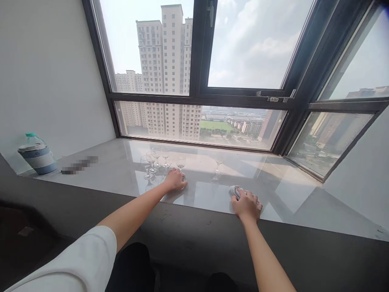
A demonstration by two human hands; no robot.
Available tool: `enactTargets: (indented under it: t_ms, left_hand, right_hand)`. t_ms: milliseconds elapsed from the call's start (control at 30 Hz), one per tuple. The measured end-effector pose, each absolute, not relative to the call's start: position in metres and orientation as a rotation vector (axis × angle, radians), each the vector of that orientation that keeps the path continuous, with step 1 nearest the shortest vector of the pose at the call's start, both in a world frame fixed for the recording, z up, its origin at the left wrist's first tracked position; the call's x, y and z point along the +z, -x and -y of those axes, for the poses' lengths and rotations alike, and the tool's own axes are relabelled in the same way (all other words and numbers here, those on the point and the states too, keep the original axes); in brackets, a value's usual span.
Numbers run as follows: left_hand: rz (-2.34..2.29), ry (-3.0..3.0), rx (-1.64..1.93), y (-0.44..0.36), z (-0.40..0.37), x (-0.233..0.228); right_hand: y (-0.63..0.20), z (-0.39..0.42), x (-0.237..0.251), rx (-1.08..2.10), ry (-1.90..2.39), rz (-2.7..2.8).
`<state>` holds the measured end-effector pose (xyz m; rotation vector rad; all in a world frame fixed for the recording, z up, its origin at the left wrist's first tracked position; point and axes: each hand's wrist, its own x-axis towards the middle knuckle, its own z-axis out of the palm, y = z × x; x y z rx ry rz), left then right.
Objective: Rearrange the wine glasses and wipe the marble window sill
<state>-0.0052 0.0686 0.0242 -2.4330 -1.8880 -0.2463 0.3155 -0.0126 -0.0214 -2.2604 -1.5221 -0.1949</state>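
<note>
On the glossy window sill [194, 196], my left hand [175, 179] is curled at the foot of a clear wine glass [180, 162], its fingers around the lower stem and base, which they partly hide. Just left of that hand, several more stemmed glasses [156, 154] stand upright in a cluster. My right hand [247, 204] is closed over a crumpled pale cloth [235, 191], pressing it to the sill near the front edge. Between and beyond my hands, a single stemmed glass [219, 162] stands by itself.
At the left end sit a blue-and-white tub [38, 158] and a clear bottle with a green cap [30, 138]. A blurred-out dark item [79, 165] lies beside them. Dark-framed windows [194, 98] rise behind the sill, with walls at both sides.
</note>
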Motion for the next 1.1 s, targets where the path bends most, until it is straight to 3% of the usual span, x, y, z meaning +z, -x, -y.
enactTargets:
  t_ms: [1100]
  left_hand:
    - [2.108,2.105,-0.233,0.094,-0.077,0.013]
  right_hand:
    - [-0.316,0.012,-0.024,-0.211,2.218,1.530]
